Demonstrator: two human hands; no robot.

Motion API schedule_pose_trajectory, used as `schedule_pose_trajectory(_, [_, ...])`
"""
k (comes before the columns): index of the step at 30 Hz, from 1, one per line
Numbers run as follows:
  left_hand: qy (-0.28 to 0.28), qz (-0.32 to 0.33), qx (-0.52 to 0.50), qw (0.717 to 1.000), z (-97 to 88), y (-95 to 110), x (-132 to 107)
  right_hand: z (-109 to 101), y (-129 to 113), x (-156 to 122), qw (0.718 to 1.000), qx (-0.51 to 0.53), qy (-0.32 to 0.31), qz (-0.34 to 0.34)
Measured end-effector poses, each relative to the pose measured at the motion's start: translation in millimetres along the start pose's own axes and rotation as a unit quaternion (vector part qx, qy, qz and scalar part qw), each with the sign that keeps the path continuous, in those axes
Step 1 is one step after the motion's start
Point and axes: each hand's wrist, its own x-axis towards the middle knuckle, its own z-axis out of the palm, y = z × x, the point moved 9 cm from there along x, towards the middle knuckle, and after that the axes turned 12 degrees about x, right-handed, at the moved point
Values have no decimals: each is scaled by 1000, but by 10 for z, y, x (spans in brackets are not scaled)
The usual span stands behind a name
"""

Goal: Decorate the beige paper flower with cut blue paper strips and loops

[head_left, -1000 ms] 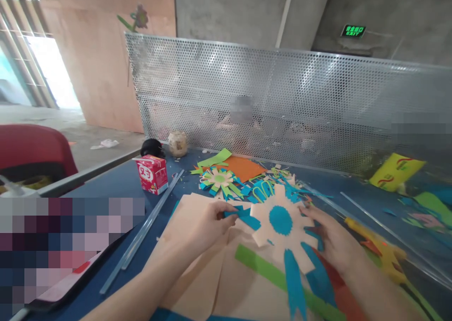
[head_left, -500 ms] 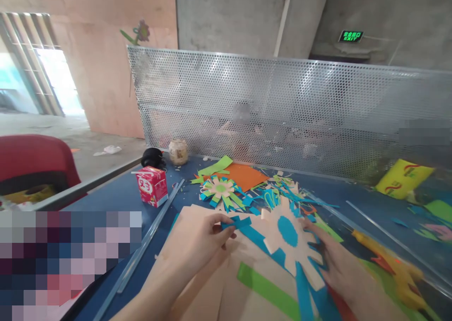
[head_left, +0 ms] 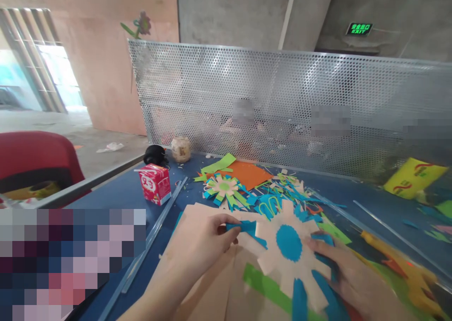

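Over the last half second the large paper flower [head_left: 288, 242] has swung round from its slant, and its blue centre now faces me more squarely. Its left-hand petals have come nearer my left grip [head_left: 216, 236], narrowing the gap between the two. For the work in hand, I judge that the front is easier to read, while the join at the back is hidden: the blue strip [head_left: 249, 228] runs in behind the petals, and I cannot tell whether it is fastened there.

My left grip is pinching that strip between thumb and fingertips. My right grip [head_left: 339, 264] is closed on the flower's right edge, one fingertip on the front, the other digits partly hidden behind petals.

Below both grips, cream sheets [head_left: 201, 290] cover part of the blue bench [head_left: 116, 196], with a green strip [head_left: 266, 285] lying across them. Beyond the left grip are a small paper flower [head_left: 223, 186] and an orange sheet [head_left: 252, 172] among scraps. Left of that grip stand clear rods [head_left: 151, 238], lying flat, and a red carton [head_left: 155, 183], upright. Just right of the right grip lies a yellow glue gun [head_left: 406, 267].

Past everything, a perforated metal screen [head_left: 197, 85] edges the bench; a red chair [head_left: 38, 158] sits far left, and a green exit sign [head_left: 359, 28] glows on the back wall.
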Motion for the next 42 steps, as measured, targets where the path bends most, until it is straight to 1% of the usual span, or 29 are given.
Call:
schedule_pose_trajectory(2, [-22,-13,-22,999,22,30,-10,19,18,-47,999,23,7,26])
schedule_pose_trajectory(4, [-40,-24,-27,999,24,84,-29,1,13,-72,998,38,23,36])
schedule_pose_trajectory(7, [-46,-21,-17,999,-2,167,-52,-82,72,-43,994,78,48,57])
schedule_pose_trajectory(9, [-49,-17,-33,998,-1,192,-55,-129,132,7,992,94,44,68])
schedule_pose_trajectory(12, [-59,-13,-57,997,32,185,-49,-189,153,75,993,99,36,50])
schedule_pose_trajectory(14, [-58,-15,-52,997,37,165,-45,-212,145,95,994,97,34,37])
schedule_pose_trajectory(19, [-52,4,-4,999,11,174,-56,-181,117,102,996,85,22,32])
schedule_pose_trajectory(22, [-61,12,6,998,23,193,-62,-158,104,93,996,81,20,32])
schedule_pose_trajectory(27, [-77,-2,-7,997,63,219,-67,-167,125,80,995,86,43,40])
schedule_pose_trajectory(31, [-65,-5,2,998,30,231,-73,-124,139,92,995,86,14,41])
schedule_pose_trajectory(36, [-62,22,-16,998,20,260,-68,-149,148,117,992,117,20,40])
schedule_pose_trajectory(42, [-50,9,-21,998,18,226,-56,-89,138,103,993,109,2,44])
